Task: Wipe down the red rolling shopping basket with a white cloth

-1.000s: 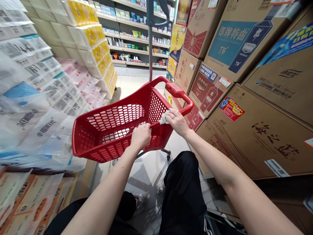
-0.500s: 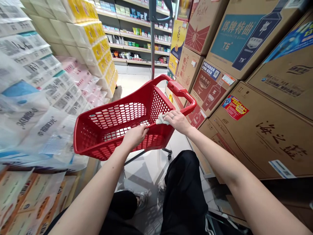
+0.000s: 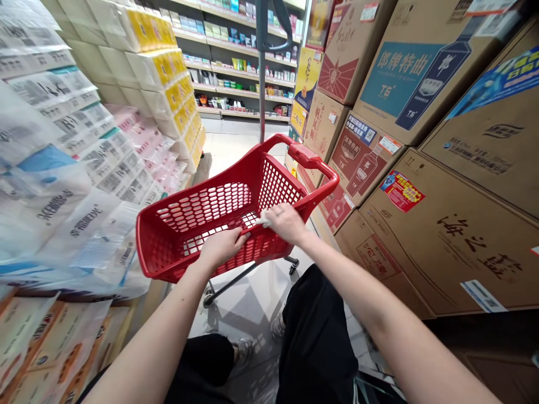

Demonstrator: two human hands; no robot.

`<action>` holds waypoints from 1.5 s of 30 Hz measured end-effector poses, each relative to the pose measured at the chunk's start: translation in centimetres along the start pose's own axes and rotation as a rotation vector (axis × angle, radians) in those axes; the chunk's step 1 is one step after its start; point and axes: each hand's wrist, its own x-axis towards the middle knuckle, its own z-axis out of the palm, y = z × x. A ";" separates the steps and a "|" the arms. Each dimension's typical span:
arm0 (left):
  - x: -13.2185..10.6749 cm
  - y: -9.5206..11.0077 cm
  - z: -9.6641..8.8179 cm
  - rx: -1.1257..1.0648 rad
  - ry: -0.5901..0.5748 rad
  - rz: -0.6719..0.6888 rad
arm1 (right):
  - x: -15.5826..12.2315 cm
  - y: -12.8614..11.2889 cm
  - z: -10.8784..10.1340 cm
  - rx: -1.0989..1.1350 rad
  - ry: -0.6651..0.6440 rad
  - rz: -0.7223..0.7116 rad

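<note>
Right hand (image 3: 287, 221) shifted along the near rim (image 3: 252, 229) of the red cart (image 3: 269, 247), away from the handle (image 3: 305, 156), since the earlier frame; its fingers clench a white wad (image 3: 263, 219), possibly cloth. Left hand (image 3: 219, 246): fingers grasping the same rim. Cart stands on the floor (image 3: 240, 314), beside stacked cartons (image 3: 455, 241).

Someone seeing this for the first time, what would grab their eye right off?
Probably the bright red cart in the centre, with the left hand on its near rim and the right hand holding a pale cloth against it. Then the stacked boxes on the right and the yellow-and-white packs piled at upper left.
</note>
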 end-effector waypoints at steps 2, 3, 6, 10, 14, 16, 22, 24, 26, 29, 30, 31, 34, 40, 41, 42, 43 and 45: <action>-0.1 0.2 0.1 0.002 0.007 0.021 | 0.4 -3.0 1.4 0.001 0.014 -0.009; -0.2 0.2 0.2 0.000 0.010 0.032 | 0.4 -3.8 1.8 0.005 0.024 -0.014; -0.4 -0.2 0.2 -0.017 0.009 0.050 | -0.8 -2.5 1.0 0.020 0.039 -0.041; -0.3 -0.2 0.1 -0.034 -0.005 0.050 | -3.0 3.9 -2.1 -0.027 0.095 0.068; 0.0 0.7 0.2 -0.035 0.008 0.044 | -3.8 6.8 -2.9 -0.038 0.144 0.071; 0.2 1.2 0.3 -0.024 0.017 0.036 | -4.0 6.3 -2.4 -0.031 0.208 0.120; 0.7 1.7 0.5 -0.008 0.018 0.032 | -6.6 3.7 -0.7 -0.009 0.253 0.186; 0.6 1.7 0.5 -0.006 0.027 0.036 | -7.4 3.5 -0.2 -0.021 0.235 0.201; 0.4 1.8 0.4 -0.001 0.037 0.039 | -7.8 3.2 0.4 -0.032 0.240 0.229; 0.0 2.3 0.2 0.006 0.044 0.036 | -7.5 2.4 1.2 -0.015 0.281 0.300; -0.1 2.5 0.1 0.004 0.041 0.033 | -7.2 2.0 1.4 -0.006 0.304 0.331; -0.2 2.7 0.1 0.000 0.038 0.030 | -7.0 1.6 1.6 0.000 0.328 0.361; -0.2 3.4 0.0 -0.018 0.035 0.028 | -6.3 0.1 1.6 -0.014 0.338 0.418; -0.3 3.4 0.1 -0.029 0.036 0.042 | -5.5 -2.6 0.9 -0.087 0.088 0.302; -0.4 3.3 0.1 -0.027 0.035 0.044 | -5.4 -2.5 0.7 -0.099 0.063 0.258; -0.4 3.1 0.2 -0.023 0.032 0.043 | -5.4 -2.1 0.4 -0.112 0.048 0.217; -0.4 2.9 0.2 -0.018 0.028 0.038 | -5.6 -1.5 0.1 -0.126 0.039 0.189; -0.5 2.6 0.2 -0.012 0.019 0.027 | -6.0 0.4 -0.7 -0.151 0.046 0.205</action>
